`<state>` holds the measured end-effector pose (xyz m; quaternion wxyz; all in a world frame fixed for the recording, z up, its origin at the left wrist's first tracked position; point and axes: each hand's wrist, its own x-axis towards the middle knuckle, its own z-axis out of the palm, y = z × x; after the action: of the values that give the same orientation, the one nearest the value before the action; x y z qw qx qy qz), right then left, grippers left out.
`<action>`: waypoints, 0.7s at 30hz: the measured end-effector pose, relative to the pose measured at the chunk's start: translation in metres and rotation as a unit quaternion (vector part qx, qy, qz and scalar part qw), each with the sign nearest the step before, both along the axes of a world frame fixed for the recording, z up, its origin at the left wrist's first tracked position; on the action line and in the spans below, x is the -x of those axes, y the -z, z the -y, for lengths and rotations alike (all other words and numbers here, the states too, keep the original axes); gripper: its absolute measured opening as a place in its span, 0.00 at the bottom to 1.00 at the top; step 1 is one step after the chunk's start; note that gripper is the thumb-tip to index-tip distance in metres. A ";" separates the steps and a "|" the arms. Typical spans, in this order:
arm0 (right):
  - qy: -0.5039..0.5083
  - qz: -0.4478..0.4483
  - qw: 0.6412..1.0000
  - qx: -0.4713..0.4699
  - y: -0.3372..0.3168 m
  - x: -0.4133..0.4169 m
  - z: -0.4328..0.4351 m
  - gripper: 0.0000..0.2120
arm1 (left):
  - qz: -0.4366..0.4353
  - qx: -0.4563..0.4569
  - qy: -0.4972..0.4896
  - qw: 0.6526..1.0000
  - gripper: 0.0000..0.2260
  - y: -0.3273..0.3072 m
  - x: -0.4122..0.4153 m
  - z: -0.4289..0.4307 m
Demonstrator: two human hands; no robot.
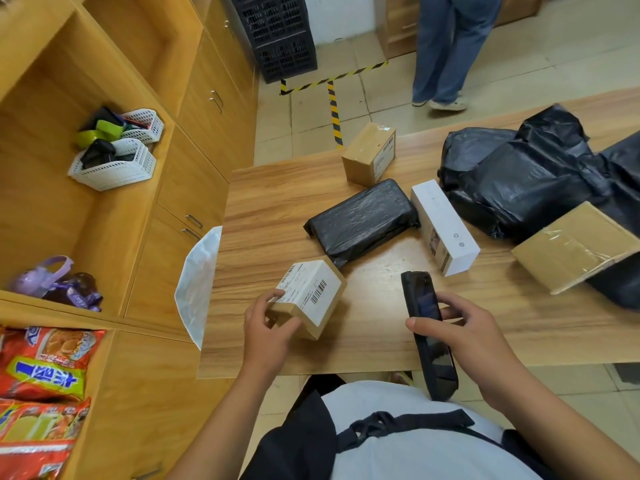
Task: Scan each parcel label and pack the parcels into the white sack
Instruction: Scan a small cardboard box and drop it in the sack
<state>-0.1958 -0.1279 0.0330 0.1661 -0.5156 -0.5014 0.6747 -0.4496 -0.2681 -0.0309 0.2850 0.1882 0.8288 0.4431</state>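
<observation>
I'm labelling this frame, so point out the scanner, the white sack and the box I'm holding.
scanner [426,303]: head view, on its screen.
white sack [198,289]: head view, on its bare side.
held box [308,288]: head view, on its white label.

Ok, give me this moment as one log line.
left hand grips labelled box, label up | right hand holds scanner | white sack at table edge

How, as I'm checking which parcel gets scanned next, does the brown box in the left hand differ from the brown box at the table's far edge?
The near box is gripped by the left hand; the far box stands untouched. The near box's white label faces up, barcode visible; the far box's label is on a side face, tape across its top. Both are small brown cardboard boxes with white labels.
</observation>
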 end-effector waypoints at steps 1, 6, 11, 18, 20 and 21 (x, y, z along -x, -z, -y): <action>-0.002 0.002 1.000 -0.003 0.000 0.000 0.000 0.17 | 0.006 -0.007 0.002 1.000 0.22 -0.004 -0.001 -0.001; -0.069 0.057 0.996 -0.020 -0.006 -0.005 -0.011 0.24 | 0.027 -0.040 0.021 0.999 0.22 -0.028 -0.009 -0.011; -0.262 0.177 0.941 -0.120 -0.024 -0.013 -0.028 0.24 | 0.027 -0.043 0.048 0.998 0.23 -0.033 -0.011 -0.017; -0.324 0.227 0.907 -0.145 -0.028 -0.020 -0.025 0.28 | 0.034 -0.046 0.059 0.997 0.23 -0.037 -0.014 -0.023; -0.321 0.245 0.901 -0.159 -0.027 -0.021 -0.023 0.31 | 0.037 -0.044 0.064 0.996 0.23 -0.036 -0.013 -0.024; -0.321 0.251 0.898 -0.163 -0.027 -0.022 -0.022 0.31 | 0.037 -0.043 0.066 0.996 0.23 -0.036 -0.013 -0.025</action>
<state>-0.1739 -0.1054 0.0599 -0.1091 -0.4442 -0.7680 0.4482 -0.4366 -0.2436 0.0052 0.3356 0.2387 0.7838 0.4648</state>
